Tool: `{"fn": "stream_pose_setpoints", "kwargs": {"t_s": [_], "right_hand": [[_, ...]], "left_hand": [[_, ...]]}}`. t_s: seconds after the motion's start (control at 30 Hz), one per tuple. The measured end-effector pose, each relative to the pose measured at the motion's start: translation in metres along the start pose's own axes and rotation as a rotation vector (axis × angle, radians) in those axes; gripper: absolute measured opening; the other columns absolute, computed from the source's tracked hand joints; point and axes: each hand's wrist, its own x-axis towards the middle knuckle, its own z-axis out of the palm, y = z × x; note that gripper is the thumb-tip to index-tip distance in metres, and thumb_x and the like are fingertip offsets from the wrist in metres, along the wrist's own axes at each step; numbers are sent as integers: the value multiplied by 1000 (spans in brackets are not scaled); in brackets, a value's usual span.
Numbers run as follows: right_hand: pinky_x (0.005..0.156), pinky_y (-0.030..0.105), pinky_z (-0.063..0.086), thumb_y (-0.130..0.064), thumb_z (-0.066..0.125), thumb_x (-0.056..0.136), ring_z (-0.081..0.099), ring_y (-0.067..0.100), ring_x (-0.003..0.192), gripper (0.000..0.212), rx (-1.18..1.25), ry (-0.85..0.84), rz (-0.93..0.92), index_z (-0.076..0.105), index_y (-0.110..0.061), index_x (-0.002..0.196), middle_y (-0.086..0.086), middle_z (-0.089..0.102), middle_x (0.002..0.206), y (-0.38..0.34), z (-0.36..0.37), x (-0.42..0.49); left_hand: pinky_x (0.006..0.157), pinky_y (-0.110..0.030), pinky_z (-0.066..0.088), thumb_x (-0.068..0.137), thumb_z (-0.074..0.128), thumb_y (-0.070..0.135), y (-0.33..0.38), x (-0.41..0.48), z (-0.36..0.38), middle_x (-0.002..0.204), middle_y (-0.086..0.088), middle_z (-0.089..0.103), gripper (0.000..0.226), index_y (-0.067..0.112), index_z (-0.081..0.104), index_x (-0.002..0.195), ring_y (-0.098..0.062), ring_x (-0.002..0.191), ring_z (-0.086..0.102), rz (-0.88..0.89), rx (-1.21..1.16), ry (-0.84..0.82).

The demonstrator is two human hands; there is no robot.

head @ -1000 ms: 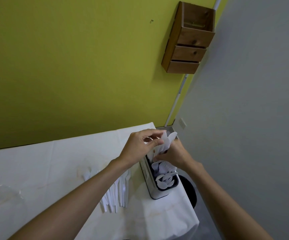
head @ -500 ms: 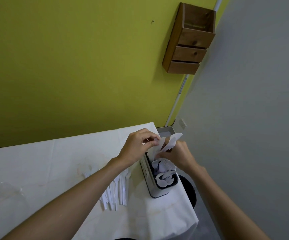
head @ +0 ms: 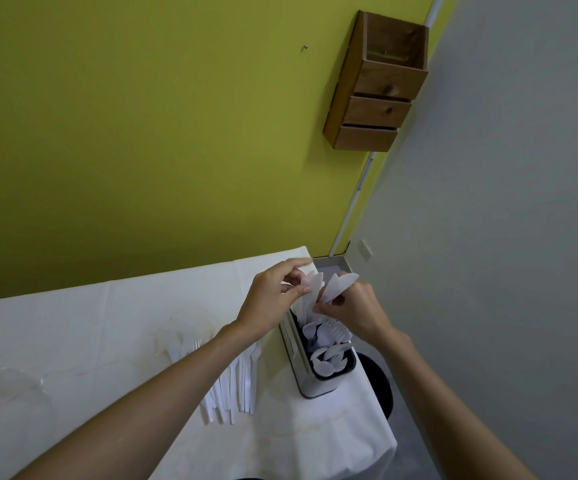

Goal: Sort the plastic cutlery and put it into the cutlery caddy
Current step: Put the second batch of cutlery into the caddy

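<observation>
Both L hand (head: 269,301) & R hand (head: 358,315) pinch spoons (head: 340,286) over caddy (head: 310,381).

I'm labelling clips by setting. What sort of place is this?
Likely a canteen or break-room corner: a cloth-covered table holding a cutlery caddy, loose plastic cutlery beside it, a wooden wall box.

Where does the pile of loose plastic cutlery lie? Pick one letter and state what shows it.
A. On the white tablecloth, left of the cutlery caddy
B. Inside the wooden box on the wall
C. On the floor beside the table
A: the loose cutlery lies flat on the white tablecloth, just left of the cutlery caddy that stands at the table's right edge.
</observation>
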Motion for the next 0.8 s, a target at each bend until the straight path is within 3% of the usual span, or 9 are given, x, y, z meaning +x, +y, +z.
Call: {"fn": "stream_pose_setpoints", "kwargs": {"t_s": [0.1,0.23,0.33,0.4,0.5,0.57,0.7,0.8], "right_hand": [[57,12,38,-19,87,69,53,2,61,23,13,-23,-46,65,-11,70,-12,56,69,-3,-5,-1],[59,11,38,-19,82,75,54,4,63,17,137,47,-89,67,-14,69,-11,60,70,0,-11,-2],[63,18,44,-17,82,75,58,5,66,12,128,19,-98,70,-16,73,-12,63,71,4,-4,-5],[63,17,46,-19,85,71,60,3,68,26,135,33,-58,65,-19,88,-13,65,74,4,-4,-6],[71,9,47,-26,83,74,62,1,78,54,151,171,-75,53,-30,119,-19,66,89,4,-9,-7],[79,6,44,-24,75,83,60,0,88,52,101,260,-138,51,-30,129,-23,62,99,4,-6,-10],[79,33,51,-25,56,94,60,25,101,25,-189,252,-371,52,-24,119,0,65,111,13,11,-19],[101,21,41,-15,57,96,50,18,122,48,-104,282,-323,36,-23,139,2,53,137,13,14,-24]], "left_hand": [[76,-13,50,83,72,9,2,1,0,96,1,61,23,23,73,102,-1,82,60,29,33,3],[74,-14,52,81,74,8,1,1,0,98,6,65,20,22,73,95,-2,83,61,6,12,1],[74,-15,52,80,74,8,-5,-2,2,93,8,70,19,21,72,93,-5,85,63,-33,29,-54],[73,-15,51,78,76,9,-8,-4,4,92,9,71,21,22,73,94,-3,83,62,-61,10,-37],[74,-16,53,76,78,9,-12,-5,3,92,5,72,23,21,74,95,-4,83,63,-90,-19,-3],[76,-18,55,76,78,6,-13,-7,2,92,2,72,24,18,75,96,-7,84,65,-93,-30,4],[81,-21,57,75,78,3,-15,-13,0,94,5,73,26,15,75,98,-10,86,67,-100,-38,33],[81,-18,55,76,77,3,-16,-18,-3,99,5,73,27,16,75,99,-7,87,67,-75,-27,47]]}}
